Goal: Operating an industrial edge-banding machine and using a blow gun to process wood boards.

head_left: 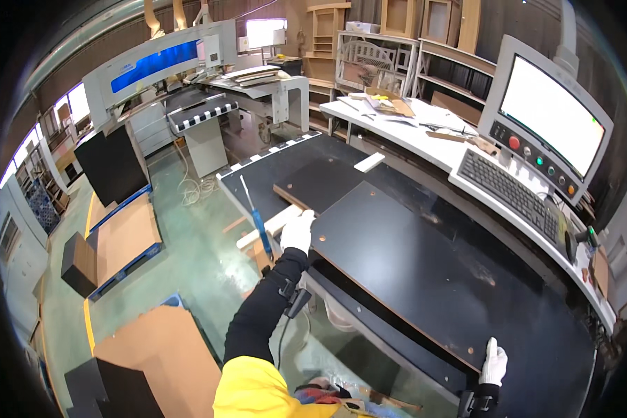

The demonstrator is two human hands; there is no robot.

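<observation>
A large black panel (404, 258), with small round holes near its corners, lies in front of me on a black work table (543, 334). My left hand (297, 233), in a white glove, is closed on the panel's left edge near a corner. My right hand (493, 362), gloved too, grips the panel's near right end, with one finger laid along the edge. Just beyond it a second black panel (320, 177) with a brown edge lies flat, partly covered. Beside my left hand are a pale wooden strip (272, 226) and a blue-handled tool (258, 221) with a thin metal shaft.
To the right stand a monitor (550, 104) with control buttons and a keyboard (508, 191) along a white bench (313, 110). A white strip (369, 162) rests on the table. Pallets with cardboard (129, 237) and black boards are on the left floor. Farther back is a large machine (160, 66).
</observation>
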